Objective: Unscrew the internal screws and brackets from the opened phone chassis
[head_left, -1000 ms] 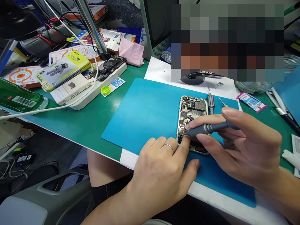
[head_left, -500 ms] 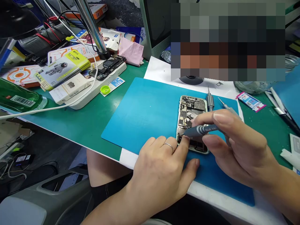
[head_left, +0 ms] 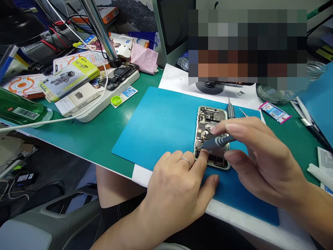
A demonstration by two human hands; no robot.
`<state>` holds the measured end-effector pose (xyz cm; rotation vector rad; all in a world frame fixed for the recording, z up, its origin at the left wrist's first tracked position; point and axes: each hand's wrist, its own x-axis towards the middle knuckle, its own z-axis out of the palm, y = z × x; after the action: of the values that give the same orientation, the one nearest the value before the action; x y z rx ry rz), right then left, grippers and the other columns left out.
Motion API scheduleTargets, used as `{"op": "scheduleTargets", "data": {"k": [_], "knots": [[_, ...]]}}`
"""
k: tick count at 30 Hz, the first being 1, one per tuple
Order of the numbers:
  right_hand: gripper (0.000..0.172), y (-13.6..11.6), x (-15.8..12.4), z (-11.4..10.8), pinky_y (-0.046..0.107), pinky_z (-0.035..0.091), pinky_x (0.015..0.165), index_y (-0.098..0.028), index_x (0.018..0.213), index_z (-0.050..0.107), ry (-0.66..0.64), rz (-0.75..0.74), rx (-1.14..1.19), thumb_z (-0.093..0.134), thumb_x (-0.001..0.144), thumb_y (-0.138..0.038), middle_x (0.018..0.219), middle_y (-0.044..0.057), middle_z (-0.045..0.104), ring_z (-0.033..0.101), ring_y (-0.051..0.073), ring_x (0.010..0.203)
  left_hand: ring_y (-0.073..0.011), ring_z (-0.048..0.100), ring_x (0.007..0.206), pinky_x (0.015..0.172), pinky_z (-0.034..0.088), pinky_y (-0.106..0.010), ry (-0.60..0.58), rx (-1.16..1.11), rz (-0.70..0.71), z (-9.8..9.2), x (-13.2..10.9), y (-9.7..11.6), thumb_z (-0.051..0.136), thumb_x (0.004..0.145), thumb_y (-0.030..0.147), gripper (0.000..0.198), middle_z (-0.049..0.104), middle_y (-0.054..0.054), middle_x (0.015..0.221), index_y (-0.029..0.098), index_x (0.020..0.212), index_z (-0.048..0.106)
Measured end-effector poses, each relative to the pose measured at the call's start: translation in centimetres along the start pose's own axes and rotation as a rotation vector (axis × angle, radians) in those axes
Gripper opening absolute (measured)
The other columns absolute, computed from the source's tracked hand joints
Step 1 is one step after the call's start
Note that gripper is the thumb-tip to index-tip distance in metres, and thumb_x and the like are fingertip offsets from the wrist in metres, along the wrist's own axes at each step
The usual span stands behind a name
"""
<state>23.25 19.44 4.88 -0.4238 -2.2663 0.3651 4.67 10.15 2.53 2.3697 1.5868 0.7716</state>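
Tabletop (head_left: 104, 139) is carrying blue mat (head_left: 156, 121); right hand (head_left: 270, 163) is holding thumb and forefinger apart, other fingers' grip cannot tell; left hand (head_left: 179, 187) is resting with fingers bunched, thumb apart, forefinger touching opened phone (head_left: 202, 127), itself lying on mat; grey screwdriver (head_left: 215, 142) is slanting between right thumb and forefinger, tip at phone's lower left

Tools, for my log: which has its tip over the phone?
The ringed driver under the right hand; the short driver and thin tool lie off the phone.
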Motion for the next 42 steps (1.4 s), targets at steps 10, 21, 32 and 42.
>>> {"op": "scheduleTargets", "data": {"k": [10, 21, 32, 42], "knots": [[0.087, -0.1, -1.2, 0.8, 0.037, 0.069, 0.09, -0.035, 0.16, 0.042, 0.05, 0.139, 0.116, 0.064, 0.087, 0.007, 0.148, 0.003, 0.064, 0.077, 0.022, 0.11, -0.0223, 0.051, 0.08, 0.067, 0.034, -0.041, 0.007, -0.001, 0.004, 0.1, -0.1, -0.2, 0.051, 0.107, 0.037, 0.037, 0.06, -0.001, 0.09, 0.016, 0.136, 0.062], [0.087, 0.0, -1.3, 0.7, 0.038, 0.07, 0.082, -0.036, 0.161, 0.041, 0.011, 0.11, 0.066, 0.067, 0.088, 0.004, 0.139, 0.004, 0.071, 0.078, 0.025, 0.107, -0.0219, 0.052, 0.08, 0.067, 0.034, -0.041, 0.02, 0.0, 0.008, 0.1, 0.0, -0.1, 0.051, 0.107, 0.036, 0.037, 0.06, -0.001, 0.089, 0.016, 0.135, 0.062], [0.086, -0.7, -0.7, 0.4, 0.042, 0.06, 0.096, -0.034, 0.165, 0.033, -0.049, 0.118, 0.093, 0.055, 0.092, 0.005, 0.151, 0.004, 0.061, 0.07, 0.024, 0.114, -0.0222, 0.051, 0.081, 0.067, 0.034, -0.042, 0.001, -0.002, -0.002, 0.0, -0.1, -0.1, 0.051, 0.107, 0.037, 0.037, 0.06, -0.001, 0.089, 0.017, 0.135, 0.063], [0.082, -0.2, -0.4, 0.1, 0.044, 0.056, 0.094, -0.031, 0.163, 0.037, -0.042, 0.077, 0.101, 0.059, 0.091, 0.002, 0.136, 0.008, 0.066, 0.065, 0.026, 0.113, -0.0219, 0.052, 0.079, 0.066, 0.033, -0.041, 0.016, -0.008, -0.001, 0.0, 0.0, 0.0, 0.051, 0.107, 0.036, 0.036, 0.06, 0.0, 0.088, 0.016, 0.133, 0.065]]}}
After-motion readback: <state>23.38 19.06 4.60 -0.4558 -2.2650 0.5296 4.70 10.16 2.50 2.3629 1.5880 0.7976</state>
